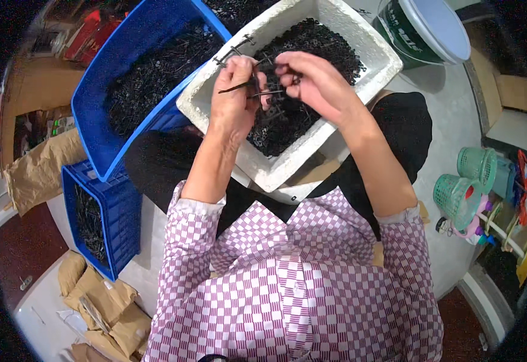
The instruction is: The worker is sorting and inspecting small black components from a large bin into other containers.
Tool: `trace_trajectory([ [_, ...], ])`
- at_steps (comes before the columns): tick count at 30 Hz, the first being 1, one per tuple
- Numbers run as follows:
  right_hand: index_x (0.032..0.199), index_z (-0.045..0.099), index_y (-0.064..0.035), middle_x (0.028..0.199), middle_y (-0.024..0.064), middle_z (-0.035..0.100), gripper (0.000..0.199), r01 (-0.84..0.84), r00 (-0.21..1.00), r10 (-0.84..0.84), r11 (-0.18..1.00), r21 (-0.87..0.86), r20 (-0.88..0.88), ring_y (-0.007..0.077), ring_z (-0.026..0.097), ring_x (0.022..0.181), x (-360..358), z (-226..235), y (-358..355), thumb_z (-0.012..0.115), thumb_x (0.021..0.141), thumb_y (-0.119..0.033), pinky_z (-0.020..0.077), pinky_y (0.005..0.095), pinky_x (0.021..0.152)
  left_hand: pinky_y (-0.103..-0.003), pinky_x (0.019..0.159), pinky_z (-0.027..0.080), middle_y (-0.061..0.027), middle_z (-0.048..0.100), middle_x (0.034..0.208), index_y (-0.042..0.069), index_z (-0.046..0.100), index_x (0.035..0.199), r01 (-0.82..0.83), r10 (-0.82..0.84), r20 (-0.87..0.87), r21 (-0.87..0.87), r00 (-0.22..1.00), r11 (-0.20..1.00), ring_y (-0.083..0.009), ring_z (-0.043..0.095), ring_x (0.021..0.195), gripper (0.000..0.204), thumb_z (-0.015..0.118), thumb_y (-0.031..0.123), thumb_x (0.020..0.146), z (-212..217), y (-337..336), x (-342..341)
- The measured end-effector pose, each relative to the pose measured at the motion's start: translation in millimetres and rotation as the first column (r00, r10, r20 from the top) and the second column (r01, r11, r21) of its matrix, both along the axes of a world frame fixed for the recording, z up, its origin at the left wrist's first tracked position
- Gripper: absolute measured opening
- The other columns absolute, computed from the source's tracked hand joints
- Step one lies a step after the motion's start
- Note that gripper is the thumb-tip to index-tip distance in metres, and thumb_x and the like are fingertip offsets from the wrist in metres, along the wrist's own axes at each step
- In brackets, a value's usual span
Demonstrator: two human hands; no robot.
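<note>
Over a white foam box [194, 102] both my hands work at a thin black branched plastic sprue [239, 89]. My left hand [234, 90] is closed around it, with thin arms of the sprue sticking out past the thumb and fingers. My right hand [312, 78] has its fingers curled at the sprue's right side; what lies between its fingertips is too small to name. Many small black parts [318, 45] fill the box below, heaped loosely. Some of the sprue is hidden behind my fingers.
Left of the box stands a large blue bin [110, 72] with black sprues inside. Below it sits a smaller blue crate [122, 223] with more black pieces. A green and white bucket [417, 36] is at the upper right. Green baskets [456, 199] and brown paper sacks [49, 169] line the sides.
</note>
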State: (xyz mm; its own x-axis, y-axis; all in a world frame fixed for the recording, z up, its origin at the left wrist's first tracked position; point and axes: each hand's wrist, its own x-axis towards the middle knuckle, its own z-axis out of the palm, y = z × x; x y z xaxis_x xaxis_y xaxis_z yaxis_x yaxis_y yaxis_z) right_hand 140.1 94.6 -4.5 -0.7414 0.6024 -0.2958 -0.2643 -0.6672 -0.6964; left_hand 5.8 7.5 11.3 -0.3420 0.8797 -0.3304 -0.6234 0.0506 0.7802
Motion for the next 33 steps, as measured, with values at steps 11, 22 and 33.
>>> trace_trajectory([
  [11,0.089,0.054,-0.0058,0.08,0.0011,0.057,0.008,-0.07,0.998,0.07,0.994,0.087,0.004,0.0094,0.056,0.069,-14.6,3.4,-11.2,0.055,0.086,-0.013,0.0494,0.0269,0.063,-0.019,0.042,0.041,0.0011,0.05,0.066,0.008,0.047,0.08,0.006,0.001,-0.325,0.021,0.946,1.0,-0.0061,0.048,0.051,0.021,0.05,0.026,0.09,-7.3,7.7,7.4],
  [22,0.082,0.055,-0.0072,0.072,-0.0016,0.053,0.012,-0.25,0.787,-0.244,0.713,0.655,0.566,0.0056,0.047,0.062,-15.0,-28.9,9.7,0.056,0.085,-0.019,0.0394,0.0208,0.053,-0.02,0.042,0.042,0.0,0.05,0.066,0.007,0.046,0.081,0.054,-0.003,-0.448,0.102,0.894,0.993,-0.0068,0.048,0.051,0.022,0.05,0.026,0.09,1.6,8.0,16.8],
  [33,0.077,0.054,-0.0079,0.072,-0.0012,0.055,0.017,-0.342,0.923,0.18,0.789,0.511,0.34,0.0058,0.043,0.059,-3.8,9.8,-5.4,0.053,0.087,-0.022,0.0335,0.0185,0.052,-0.02,0.042,0.041,-0.0002,0.05,0.067,0.008,0.046,0.081,0.016,0.036,-0.377,0.134,0.926,0.991,-0.0063,0.048,0.052,0.025,0.051,0.031,0.09,-5.7,6.7,3.4],
])
